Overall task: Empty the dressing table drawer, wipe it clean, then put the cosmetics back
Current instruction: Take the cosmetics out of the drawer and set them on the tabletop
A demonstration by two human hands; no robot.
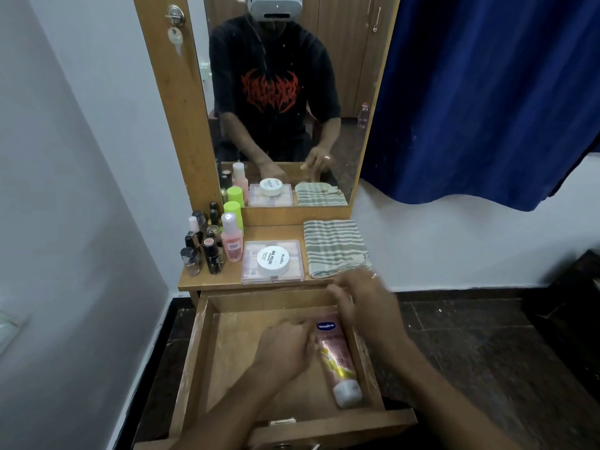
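Observation:
The wooden drawer [207,358] is pulled out below the dressing table top. A pink Vaseline tube [337,358] lies flat inside it along the right wall, white cap toward me. My left hand [282,349] is inside the drawer with curled fingers against the tube's left edge; a grip cannot be made out. My right hand [363,300] hovers blurred over the drawer's back right corner, fingers apart and holding nothing. On the top stand several small dark bottles [204,251], a pink bottle [232,245], a clear compartment box [250,274] with a white round jar [273,260] on it, and a folded striped cloth [334,246].
A mirror [285,92] backs the table and reflects the person. A green-capped container [233,211] stands at the mirror's foot. White wall runs on the left, a blue curtain [487,92] hangs at the right, and dark floor tiles [470,336] lie beside the drawer.

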